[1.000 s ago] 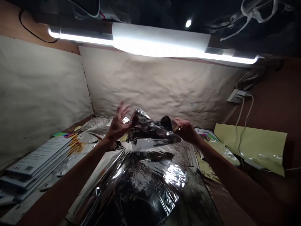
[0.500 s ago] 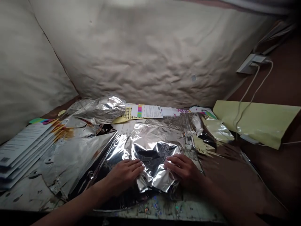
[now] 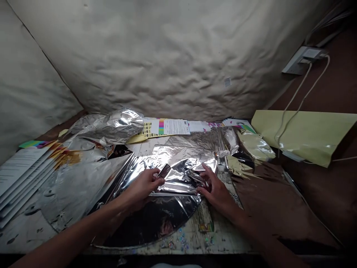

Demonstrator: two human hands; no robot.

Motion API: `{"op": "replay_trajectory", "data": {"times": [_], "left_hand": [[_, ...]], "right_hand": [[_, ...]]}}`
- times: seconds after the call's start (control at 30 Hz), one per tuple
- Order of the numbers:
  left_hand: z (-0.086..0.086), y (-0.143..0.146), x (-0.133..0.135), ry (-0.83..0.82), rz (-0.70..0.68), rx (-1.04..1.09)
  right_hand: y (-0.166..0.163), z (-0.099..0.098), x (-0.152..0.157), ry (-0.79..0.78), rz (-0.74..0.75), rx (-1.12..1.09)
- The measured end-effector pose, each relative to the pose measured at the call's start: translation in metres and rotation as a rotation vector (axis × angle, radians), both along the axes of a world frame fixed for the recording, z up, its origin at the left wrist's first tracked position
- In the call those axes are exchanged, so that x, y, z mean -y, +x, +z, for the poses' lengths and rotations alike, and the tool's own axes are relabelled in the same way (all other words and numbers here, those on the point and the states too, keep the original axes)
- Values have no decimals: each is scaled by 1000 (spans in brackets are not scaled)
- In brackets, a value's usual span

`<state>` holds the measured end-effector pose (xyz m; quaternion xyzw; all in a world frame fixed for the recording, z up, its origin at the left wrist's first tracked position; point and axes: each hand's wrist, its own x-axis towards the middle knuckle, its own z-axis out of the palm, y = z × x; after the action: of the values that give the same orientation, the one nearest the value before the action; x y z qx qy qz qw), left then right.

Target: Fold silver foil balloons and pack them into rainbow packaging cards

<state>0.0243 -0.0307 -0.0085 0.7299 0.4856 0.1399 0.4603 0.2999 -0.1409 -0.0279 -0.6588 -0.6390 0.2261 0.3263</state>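
A shiny silver foil sheet, folded and crumpled on top, lies in front of me on the table. My left hand pinches a raised corner of it between thumb and fingers. At its right side, my right hand curls its fingers and thumb around a crumpled flap of the same foil. Beneath and nearer to me spreads a dark, mirror-like foil piece with a rounded edge.
Fanned white printed cards stand at the left, beside a dull foil piece. Crumpled foil and printed sheets line the back. Right are brown film, a yellow sheet and a socket with cables. Glitter bits dot the front.
Both hands have gone from lying on the foil to gripping it, and moved away from me. The foil's near part is folded back, baring the dark rounded piece below.
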Motion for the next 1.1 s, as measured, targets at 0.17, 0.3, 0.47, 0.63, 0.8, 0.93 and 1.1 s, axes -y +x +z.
{"op": "replay_trajectory", "data": {"times": [0.17,0.3,0.47,0.63,0.8,0.93,1.1], "left_hand": [[11,2,19,206,-90,-172],[11,-3,38,215,-193,-203],[4,-4,38,200,-189,-214],[7,-6,33,143,-176,-195],[31,-19,44,598,-154,-222],[33,-24,54,646,-515,-373],[22,-23,45,600,-559,-429]], "right_hand": [[-3,0,20,180,158,264],[2,1,46,360,267,404],[2,3,50,584,459,530],[-6,-7,30,372,529,536],[-7,-13,25,446,521,489],[-8,-4,21,431,507,393],[12,24,10,145,587,398]]}}
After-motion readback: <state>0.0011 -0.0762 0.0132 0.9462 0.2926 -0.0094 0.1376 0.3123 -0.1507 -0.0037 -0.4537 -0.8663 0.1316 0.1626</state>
